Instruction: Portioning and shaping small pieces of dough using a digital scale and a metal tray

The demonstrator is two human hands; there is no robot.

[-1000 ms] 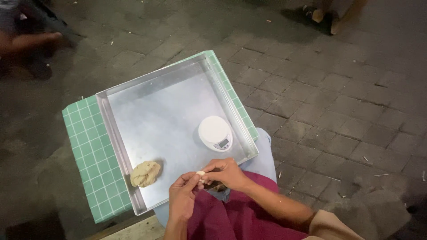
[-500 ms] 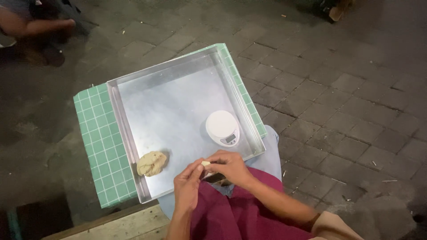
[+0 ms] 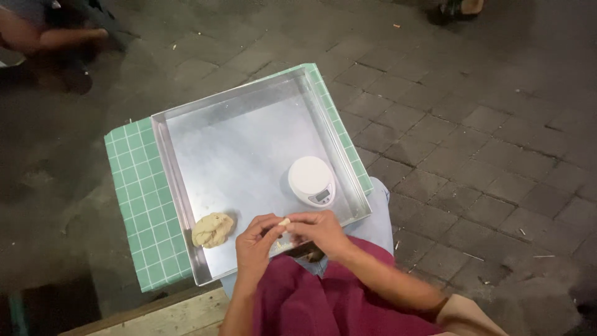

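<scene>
— In the hands?
— A small bit of dough [image 3: 284,221], pinched between left hand [image 3: 256,241] and right hand [image 3: 316,231], fingers closed on it, over the near edge of the metal tray [image 3: 249,143].
— Any more dough?
— A big lump [image 3: 212,229], near the tray's near-left corner.
— On the white scale [image 3: 311,180]?
— Nothing yet. Sits by the near-right corner. Just one bit pulled off, most left.

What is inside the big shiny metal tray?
The square metal tray holds a round white kitchen scale and a beige lump of dough. The left hand and right hand pinching a small dough piece cover its near edge.
</scene>
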